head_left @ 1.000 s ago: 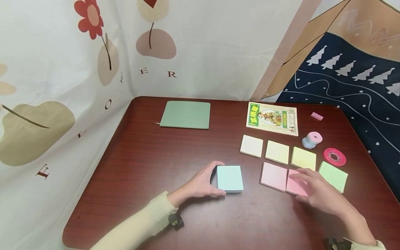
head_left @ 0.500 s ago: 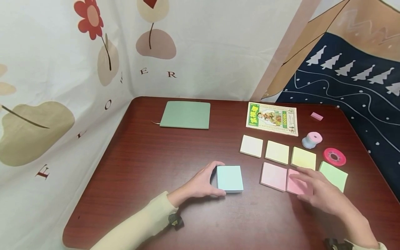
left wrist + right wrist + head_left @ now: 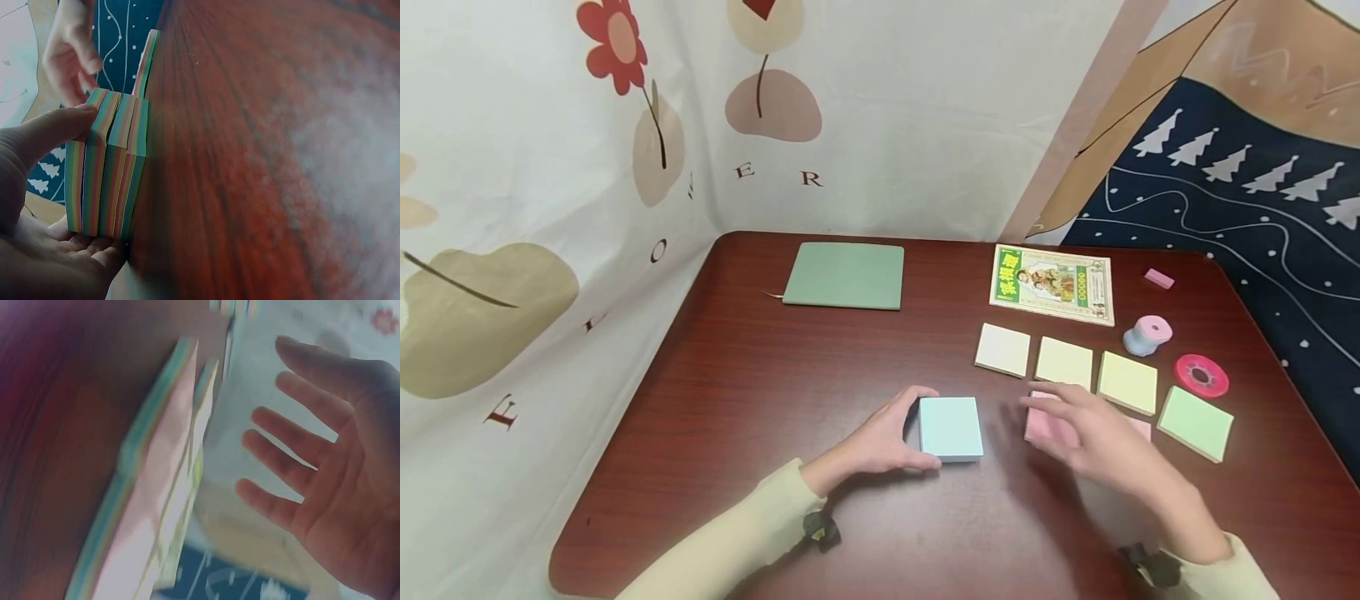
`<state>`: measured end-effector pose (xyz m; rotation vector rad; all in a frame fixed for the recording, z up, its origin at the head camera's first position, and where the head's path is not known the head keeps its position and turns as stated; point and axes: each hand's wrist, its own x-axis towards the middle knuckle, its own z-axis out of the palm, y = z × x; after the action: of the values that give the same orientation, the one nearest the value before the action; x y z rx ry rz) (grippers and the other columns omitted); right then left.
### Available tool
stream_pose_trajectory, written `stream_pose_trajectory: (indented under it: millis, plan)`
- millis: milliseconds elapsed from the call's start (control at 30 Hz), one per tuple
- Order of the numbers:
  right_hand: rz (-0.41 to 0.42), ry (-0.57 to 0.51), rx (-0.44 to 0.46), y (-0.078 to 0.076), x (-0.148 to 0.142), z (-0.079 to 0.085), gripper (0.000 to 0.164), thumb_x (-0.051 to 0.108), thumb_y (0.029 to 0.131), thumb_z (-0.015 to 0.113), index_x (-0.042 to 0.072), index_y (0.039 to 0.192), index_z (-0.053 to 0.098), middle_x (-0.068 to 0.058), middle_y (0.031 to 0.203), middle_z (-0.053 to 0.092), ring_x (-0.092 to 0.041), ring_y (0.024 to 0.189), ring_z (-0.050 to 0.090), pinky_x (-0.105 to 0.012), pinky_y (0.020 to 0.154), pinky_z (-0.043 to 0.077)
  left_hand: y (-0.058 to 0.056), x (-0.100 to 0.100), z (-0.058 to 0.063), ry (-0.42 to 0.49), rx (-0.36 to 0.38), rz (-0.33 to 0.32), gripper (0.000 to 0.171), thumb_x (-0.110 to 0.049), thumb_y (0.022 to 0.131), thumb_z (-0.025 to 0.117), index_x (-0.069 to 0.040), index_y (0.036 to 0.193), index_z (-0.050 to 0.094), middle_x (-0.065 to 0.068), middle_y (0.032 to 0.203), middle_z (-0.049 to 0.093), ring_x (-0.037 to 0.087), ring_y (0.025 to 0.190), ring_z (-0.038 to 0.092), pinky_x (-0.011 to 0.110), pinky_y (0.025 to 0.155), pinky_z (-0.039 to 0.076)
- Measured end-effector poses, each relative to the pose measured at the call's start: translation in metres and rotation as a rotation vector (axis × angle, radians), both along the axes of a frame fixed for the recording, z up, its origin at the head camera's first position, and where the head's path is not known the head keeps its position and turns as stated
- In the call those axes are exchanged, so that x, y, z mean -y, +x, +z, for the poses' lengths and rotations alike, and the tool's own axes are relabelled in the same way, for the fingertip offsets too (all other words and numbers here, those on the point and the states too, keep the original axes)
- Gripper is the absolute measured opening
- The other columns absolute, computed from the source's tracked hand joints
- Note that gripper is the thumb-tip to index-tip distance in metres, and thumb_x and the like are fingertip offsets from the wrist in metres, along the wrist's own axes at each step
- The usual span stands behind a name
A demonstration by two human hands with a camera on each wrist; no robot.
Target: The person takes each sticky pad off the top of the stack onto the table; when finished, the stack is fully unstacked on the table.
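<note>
My left hand [image 3: 887,437] grips a stack of sticky note pads [image 3: 950,427] topped by a light blue one, thumb on the near side and fingers at the far side. Striped, multicoloured edges of the stacked pads [image 3: 106,181] show in the left wrist view. My right hand [image 3: 1101,437] hovers above two pink sticky note pads, partly covering them; the left one [image 3: 1047,427] shows between its fingers, while a corner of the other [image 3: 1141,427] peeks out behind. The right wrist view has this hand [image 3: 325,456] empty, its fingers spread and extended.
Behind the pink pads lie white [image 3: 1003,349], cream [image 3: 1065,360] and yellow [image 3: 1127,382] sticky note pads, with a green one [image 3: 1196,423] to the right. Farther back are a pink ring [image 3: 1202,375], a spool [image 3: 1147,335], a pink eraser-like block [image 3: 1160,278], a printed card [image 3: 1052,284] and a green notebook [image 3: 844,275].
My right hand has lifted off the right-hand pink pad and swung left over the other pink pad, uncovering the green one. My left hand stays on its stack.
</note>
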<state>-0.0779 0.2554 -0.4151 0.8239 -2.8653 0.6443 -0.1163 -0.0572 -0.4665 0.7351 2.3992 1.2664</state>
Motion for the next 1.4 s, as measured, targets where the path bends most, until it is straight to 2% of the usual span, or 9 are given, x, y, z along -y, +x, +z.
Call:
stream_pose_trajectory:
  millis: [200, 433, 567, 767, 1067, 1233, 1400]
  plan:
    - [0.156, -0.015, 0.017, -0.010, 0.051, -0.008, 0.063, 0.033, 0.079, 0.082, 0.013, 0.134, 0.060, -0.012, 0.144, 0.048, -0.029, 0.127, 0.048, -0.049, 0.098, 0.043, 0.000, 0.001, 0.001, -0.006, -0.007, -0.017, 0.088, -0.027, 0.067, 0.090, -0.015, 0.139, 0.042, -0.002, 0.125, 0.053, 0.014, 0.110, 0.050, 0.037, 0.097, 0.041]
    - [0.225, -0.006, 0.066, -0.015, 0.082, -0.020, 0.075, 0.045, 0.079, 0.080, 0.015, 0.142, 0.052, -0.009, 0.147, 0.043, -0.026, 0.131, 0.043, -0.048, 0.101, 0.040, 0.000, 0.001, 0.000, -0.028, -0.015, -0.029, 0.091, -0.026, 0.066, 0.091, -0.014, 0.140, 0.040, 0.001, 0.132, 0.051, 0.015, 0.109, 0.051, 0.034, 0.093, 0.043]
    - [0.245, 0.000, 0.062, -0.018, 0.091, -0.023, 0.076, 0.041, 0.077, 0.082, 0.013, 0.141, 0.052, -0.012, 0.144, 0.045, -0.026, 0.128, 0.044, -0.046, 0.101, 0.040, 0.001, 0.000, 0.000, -0.029, -0.027, -0.029, 0.091, -0.022, 0.066, 0.091, -0.012, 0.141, 0.039, 0.002, 0.134, 0.050, 0.016, 0.109, 0.051, 0.033, 0.094, 0.043]
    - [0.227, 0.013, 0.093, -0.021, 0.096, -0.021, 0.078, 0.034, 0.074, 0.085, 0.012, 0.141, 0.053, -0.012, 0.139, 0.049, -0.026, 0.121, 0.049, -0.043, 0.096, 0.045, 0.001, -0.003, -0.002, -0.061, -0.080, -0.028, 0.091, -0.019, 0.065, 0.091, -0.010, 0.140, 0.040, 0.002, 0.135, 0.050, 0.016, 0.113, 0.051, 0.034, 0.097, 0.042]
    - [0.192, 0.015, 0.107, -0.022, 0.090, -0.018, 0.076, 0.032, 0.072, 0.087, 0.011, 0.138, 0.055, -0.010, 0.131, 0.053, -0.020, 0.110, 0.052, -0.038, 0.084, 0.050, 0.000, -0.004, -0.001, -0.061, -0.086, -0.019, 0.090, -0.018, 0.065, 0.091, -0.012, 0.140, 0.040, 0.001, 0.132, 0.051, 0.015, 0.111, 0.052, 0.034, 0.095, 0.043]
    - [0.145, 0.021, 0.103, -0.016, 0.077, -0.015, 0.076, 0.031, 0.070, 0.088, 0.013, 0.137, 0.056, -0.008, 0.130, 0.054, -0.019, 0.107, 0.053, -0.039, 0.083, 0.050, 0.000, -0.004, 0.000, -0.068, -0.071, -0.021, 0.090, -0.018, 0.066, 0.090, -0.012, 0.140, 0.040, 0.001, 0.133, 0.050, 0.015, 0.113, 0.051, 0.035, 0.098, 0.041]
    - [0.058, -0.019, 0.107, -0.007, 0.048, -0.013, 0.076, 0.029, 0.069, 0.089, 0.016, 0.137, 0.057, -0.005, 0.131, 0.053, -0.020, 0.109, 0.053, -0.042, 0.086, 0.049, 0.000, -0.005, 0.000, -0.072, -0.060, -0.016, 0.089, -0.016, 0.066, 0.090, -0.012, 0.140, 0.041, 0.001, 0.133, 0.051, 0.015, 0.119, 0.049, 0.036, 0.103, 0.039]
